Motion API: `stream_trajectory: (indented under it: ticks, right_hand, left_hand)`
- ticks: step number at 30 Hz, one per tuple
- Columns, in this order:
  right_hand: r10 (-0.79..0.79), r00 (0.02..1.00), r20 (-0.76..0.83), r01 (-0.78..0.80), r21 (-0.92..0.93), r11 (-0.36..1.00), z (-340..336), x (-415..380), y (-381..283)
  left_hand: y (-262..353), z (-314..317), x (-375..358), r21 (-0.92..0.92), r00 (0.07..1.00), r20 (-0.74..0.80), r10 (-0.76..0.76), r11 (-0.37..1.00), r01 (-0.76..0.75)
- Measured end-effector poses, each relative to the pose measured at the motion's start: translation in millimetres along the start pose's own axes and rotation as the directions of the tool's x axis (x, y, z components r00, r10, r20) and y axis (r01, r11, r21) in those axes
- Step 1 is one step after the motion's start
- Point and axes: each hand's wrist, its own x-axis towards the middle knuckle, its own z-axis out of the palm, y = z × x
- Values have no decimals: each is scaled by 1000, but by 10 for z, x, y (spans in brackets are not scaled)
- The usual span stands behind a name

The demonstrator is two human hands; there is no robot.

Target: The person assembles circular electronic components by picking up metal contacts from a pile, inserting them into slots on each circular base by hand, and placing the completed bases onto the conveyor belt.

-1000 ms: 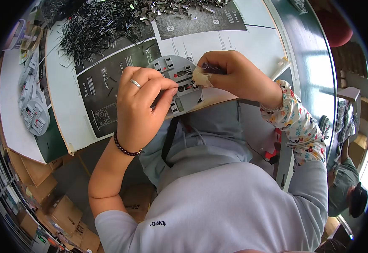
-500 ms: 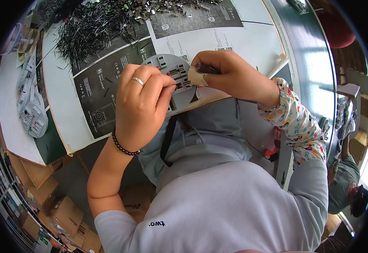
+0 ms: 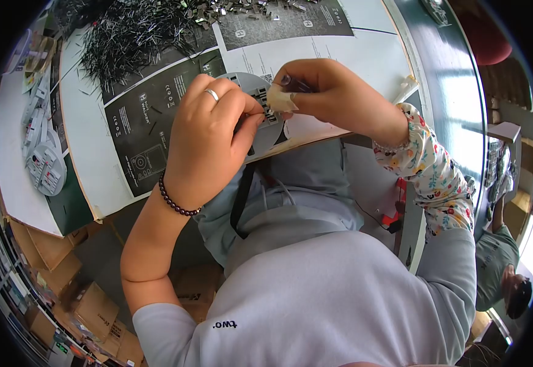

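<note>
A white table is spread under the work, and a dark printed sheet is laid on it, to the left of the grip. A big pile of thin black strips is heaped farther ahead and to the left. The right hand is closed around a dark tool. The left hand is held just to its left, with thumb and first finger pinched together; whether a tiny thing is held there cannot be told. A round grey disc is placed right under both hands, near the table's edge, and is partly covered by them. A tan wrap is seen at the right hand's fingertips. Small shiny metal bits are scattered well ahead. The hands have been brought closer together than a second ago, so the little red spots on the disc are now hidden. It seems that the work is now being done in one small place, by the slots.
</note>
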Motion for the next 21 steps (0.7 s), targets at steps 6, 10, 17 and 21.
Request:
stream_trajectory:
  ticks: [6,10,17,21]
  right_hand:
    - [68,998,14,-65,-146,987,-16,58,-177]
    - [94,996,3,-92,-183,979,-2,57,-182]
    - [-107,993,-52,77,-403,912,79,11,-162]
    - [-509,861,0,382,-660,647,181,-54,-69]
  left_hand:
    - [-2,7,-1,53,999,10,42,998,-42]
    - [-19,28,-40,54,998,-12,61,997,-60]
    - [-49,37,-105,53,998,-15,64,997,-63]
    - [-29,19,-97,66,998,2,60,996,-60]
